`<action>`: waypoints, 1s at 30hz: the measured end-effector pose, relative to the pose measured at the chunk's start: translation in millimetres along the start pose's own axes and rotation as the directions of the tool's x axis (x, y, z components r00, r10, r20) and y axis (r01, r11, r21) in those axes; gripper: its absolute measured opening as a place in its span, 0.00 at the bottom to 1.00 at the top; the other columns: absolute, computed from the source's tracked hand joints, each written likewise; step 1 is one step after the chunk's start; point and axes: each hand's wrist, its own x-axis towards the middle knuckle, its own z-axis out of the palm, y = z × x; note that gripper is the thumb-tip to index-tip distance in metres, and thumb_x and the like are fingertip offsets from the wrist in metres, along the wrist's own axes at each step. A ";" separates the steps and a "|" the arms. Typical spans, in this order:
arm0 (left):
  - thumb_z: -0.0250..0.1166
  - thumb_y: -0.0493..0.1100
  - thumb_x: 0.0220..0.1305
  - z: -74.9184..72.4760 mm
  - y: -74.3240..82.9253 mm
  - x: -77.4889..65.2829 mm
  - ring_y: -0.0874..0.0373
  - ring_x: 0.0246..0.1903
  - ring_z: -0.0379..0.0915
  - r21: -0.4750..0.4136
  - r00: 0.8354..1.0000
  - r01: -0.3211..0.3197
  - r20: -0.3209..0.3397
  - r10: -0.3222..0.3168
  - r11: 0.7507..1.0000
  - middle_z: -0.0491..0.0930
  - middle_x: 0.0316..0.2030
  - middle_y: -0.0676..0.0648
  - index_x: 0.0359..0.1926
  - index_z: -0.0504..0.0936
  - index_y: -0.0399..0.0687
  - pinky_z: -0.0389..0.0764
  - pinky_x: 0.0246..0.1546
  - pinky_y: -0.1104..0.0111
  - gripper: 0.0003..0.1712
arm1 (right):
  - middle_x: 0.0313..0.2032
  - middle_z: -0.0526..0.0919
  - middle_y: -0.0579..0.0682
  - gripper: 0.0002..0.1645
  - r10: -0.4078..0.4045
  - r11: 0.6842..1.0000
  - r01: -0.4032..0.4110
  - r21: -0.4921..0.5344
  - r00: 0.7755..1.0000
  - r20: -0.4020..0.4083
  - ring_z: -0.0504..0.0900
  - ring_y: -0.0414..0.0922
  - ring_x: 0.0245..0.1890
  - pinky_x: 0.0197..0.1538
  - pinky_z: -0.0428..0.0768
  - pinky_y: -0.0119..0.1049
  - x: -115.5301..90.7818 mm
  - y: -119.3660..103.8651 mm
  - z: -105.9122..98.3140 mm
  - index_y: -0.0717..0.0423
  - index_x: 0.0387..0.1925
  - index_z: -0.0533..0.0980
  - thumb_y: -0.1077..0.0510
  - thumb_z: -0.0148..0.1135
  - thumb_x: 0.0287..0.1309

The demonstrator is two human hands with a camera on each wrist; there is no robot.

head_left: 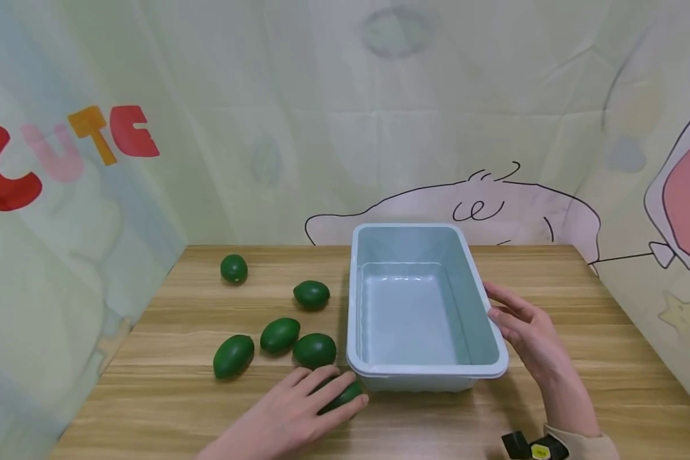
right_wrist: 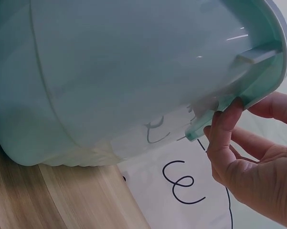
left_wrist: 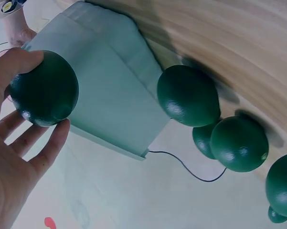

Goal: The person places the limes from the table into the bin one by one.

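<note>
Head view shows a green lime (left_wrist: 50, 93) by the plastic bin's (head_left: 428, 370) near left corner, pinched between the left hand's (head_left: 284, 412) thumb and fingertips; an even hold around its widest part should keep it from slipping. The right hand (head_left: 531, 335) grips the bin's right rim, a useful brace; five other limes (head_left: 314, 351) lie leftward on the wooden surface (head_left: 161, 409).

You get soft, even light in head view, white glints inside the bin (head_left: 425, 370). Your wrist views: dimmer, cooler; bright spots on the green fruits (left_wrist: 188, 95), soft shadows on the table (left_wrist: 258, 43), pale glare streaks on the bin.
</note>
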 end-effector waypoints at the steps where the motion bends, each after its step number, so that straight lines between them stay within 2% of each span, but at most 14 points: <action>1: 0.47 0.70 0.66 -1.3 0.5 0.3 0.56 0.53 0.71 0.000 1.000 0.000 0.001 0.000 1.000 0.74 0.58 0.50 0.66 0.68 0.58 0.78 0.43 0.66 0.35 | 0.55 0.76 0.32 0.33 0.001 1.000 -0.001 0.002 1.000 0.000 0.78 0.32 0.49 0.49 0.79 0.25 0.0 0.0 0.1 0.56 0.70 0.61 0.57 0.56 0.66; 5: 0.44 0.74 0.64 -6.2 2.4 1.7 0.57 0.54 0.70 -0.020 1.000 0.007 0.030 -0.006 1.000 0.73 0.61 0.50 0.69 0.65 0.58 0.78 0.48 0.64 0.41 | 0.55 0.76 0.32 0.33 0.009 1.000 -0.009 0.001 1.000 -0.003 0.78 0.32 0.49 0.49 0.79 0.25 0.2 0.3 0.4 0.56 0.70 0.61 0.56 0.56 0.66; 10: 0.42 0.75 0.64 -11.9 3.4 4.7 0.57 0.57 0.68 -0.042 0.997 0.013 0.080 -0.010 0.999 0.70 0.65 0.51 0.71 0.61 0.59 0.77 0.51 0.64 0.42 | 0.55 0.75 0.31 0.33 0.014 1.000 -0.014 -0.004 1.000 -0.005 0.78 0.32 0.50 0.49 0.79 0.25 0.2 0.8 0.4 0.55 0.70 0.61 0.56 0.56 0.66; 18: 0.39 0.75 0.65 -22.7 2.9 12.8 0.57 0.61 0.66 -0.050 0.992 -0.005 0.122 0.012 0.999 0.68 0.65 0.53 0.73 0.57 0.60 0.74 0.53 0.66 0.43 | 0.56 0.75 0.32 0.33 0.012 1.000 -0.012 -0.014 1.000 -0.005 0.77 0.32 0.50 0.49 0.79 0.25 0.1 1.1 -0.1 0.55 0.70 0.61 0.55 0.56 0.66; 30: 0.41 0.72 0.67 -36.7 0.3 27.8 0.56 0.60 0.68 -0.021 0.995 -0.084 0.059 0.085 0.996 0.68 0.64 0.51 0.73 0.57 0.58 0.74 0.52 0.66 0.41 | 0.56 0.75 0.32 0.33 0.012 1.000 -0.012 -0.018 1.000 0.002 0.77 0.32 0.51 0.49 0.78 0.25 0.2 1.4 -0.2 0.56 0.70 0.60 0.56 0.56 0.66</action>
